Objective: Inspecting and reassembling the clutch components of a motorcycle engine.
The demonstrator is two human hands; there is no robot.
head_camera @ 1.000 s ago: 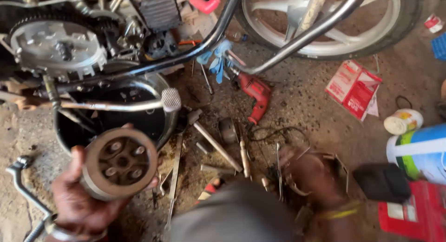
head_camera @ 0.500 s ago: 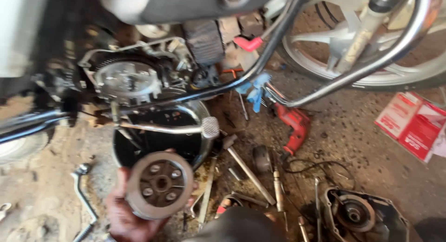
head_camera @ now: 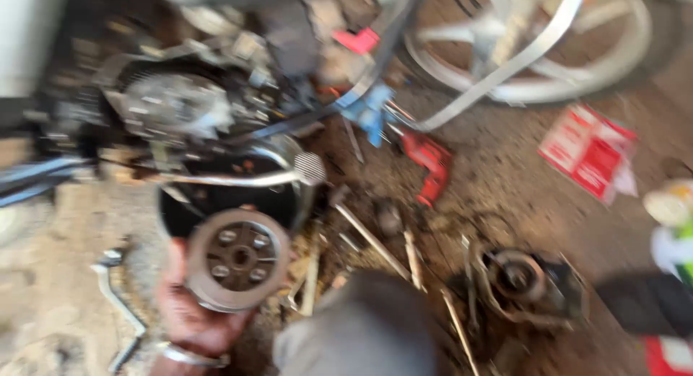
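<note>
I am sitting by the big motorcycle engine, with a spoked wheel behind it. A black round pan is sitting under the engine. My left hand is clamped around a round metal clutch disc, holding it up just over the pan. It looks heavy, hard and maybe oily, so gripping under its ridged rim feels best. A red drill is lying on the dirt. My right hand is not showing.

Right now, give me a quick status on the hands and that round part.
Left hand holds round clutch disc, near dark oil pan. Right hand out of view. Loose tools and engine cover on ground beside it. Picture blurred.
</note>
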